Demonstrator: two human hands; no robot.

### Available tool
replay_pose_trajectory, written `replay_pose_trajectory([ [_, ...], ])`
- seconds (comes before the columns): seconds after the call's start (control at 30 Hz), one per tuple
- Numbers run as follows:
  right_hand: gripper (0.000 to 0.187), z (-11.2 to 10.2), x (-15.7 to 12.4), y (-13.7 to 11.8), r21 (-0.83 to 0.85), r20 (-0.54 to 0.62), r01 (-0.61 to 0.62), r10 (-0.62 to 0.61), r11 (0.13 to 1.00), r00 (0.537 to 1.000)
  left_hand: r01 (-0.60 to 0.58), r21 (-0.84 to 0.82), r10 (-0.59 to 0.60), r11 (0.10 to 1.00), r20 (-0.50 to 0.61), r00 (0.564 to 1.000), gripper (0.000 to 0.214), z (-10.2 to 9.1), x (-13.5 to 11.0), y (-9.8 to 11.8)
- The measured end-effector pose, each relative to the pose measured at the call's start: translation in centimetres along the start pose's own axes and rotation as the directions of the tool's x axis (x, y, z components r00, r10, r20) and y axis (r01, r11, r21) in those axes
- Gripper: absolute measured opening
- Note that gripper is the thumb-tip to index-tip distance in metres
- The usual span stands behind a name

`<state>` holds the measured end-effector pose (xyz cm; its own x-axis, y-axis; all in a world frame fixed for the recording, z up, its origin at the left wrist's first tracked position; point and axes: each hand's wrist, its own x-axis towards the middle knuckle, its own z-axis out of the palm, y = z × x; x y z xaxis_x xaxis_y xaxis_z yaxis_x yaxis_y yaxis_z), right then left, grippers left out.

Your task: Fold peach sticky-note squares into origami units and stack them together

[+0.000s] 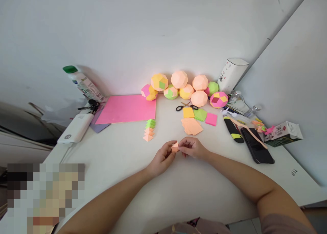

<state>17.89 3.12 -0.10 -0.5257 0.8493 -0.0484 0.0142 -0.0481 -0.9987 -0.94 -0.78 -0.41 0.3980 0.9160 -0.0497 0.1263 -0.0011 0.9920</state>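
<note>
Between my two hands, over the middle of the white table (122, 159), is a small folded piece of peach paper (175, 148). My left hand (162, 158) pinches it from the left, and my right hand (193, 147) pinches its right side. Left of my hands stands a row of folded paper units (149, 130), green at the back and peach at the front. Beyond my right hand lie fanned peach paper squares (191, 126), with yellow sheets (188, 112), green sheets (200, 114) and a pink pad (211, 119) behind them.
Several faceted paper balls (179, 79) are stacked against the wall, with scissors (187, 106) before them. A pink sheet (127, 108) lies at back left. On the right are a utility knife (233, 129), a black phone (255, 145) and a small carton (284, 133).
</note>
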Motion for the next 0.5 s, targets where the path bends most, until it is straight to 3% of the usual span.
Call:
replay_pose_trajectory([
  [0.1, 0.016, 0.11, -0.05, -0.24, -0.008, 0.016, 0.029, -0.029, 1.000, 0.999, 0.028, -0.051, -0.029, 0.998, -0.018, 0.999, 0.041, -0.06, -0.01, -0.02],
  [0.2, 0.013, 0.30, -0.12, -0.20, -0.157, 0.063, 0.070, -0.061, 0.985, 0.996, 0.007, -0.045, -0.007, 0.999, 0.001, 1.000, 0.041, -0.05, -0.09, 0.12],
  [0.3, 0.009, 0.46, -0.17, 0.01, -0.325, 0.071, 0.143, -0.126, 0.935, 0.989, -0.044, 0.018, 0.044, 0.999, 0.032, 0.999, 0.040, 0.00, -0.12, 0.30],
  [0.5, 0.004, 0.59, -0.27, 0.42, -0.391, 0.097, 0.197, -0.173, 0.899, 0.980, -0.084, 0.157, 0.071, 0.984, 0.083, 0.994, 0.037, 0.02, -0.08, 0.38],
])
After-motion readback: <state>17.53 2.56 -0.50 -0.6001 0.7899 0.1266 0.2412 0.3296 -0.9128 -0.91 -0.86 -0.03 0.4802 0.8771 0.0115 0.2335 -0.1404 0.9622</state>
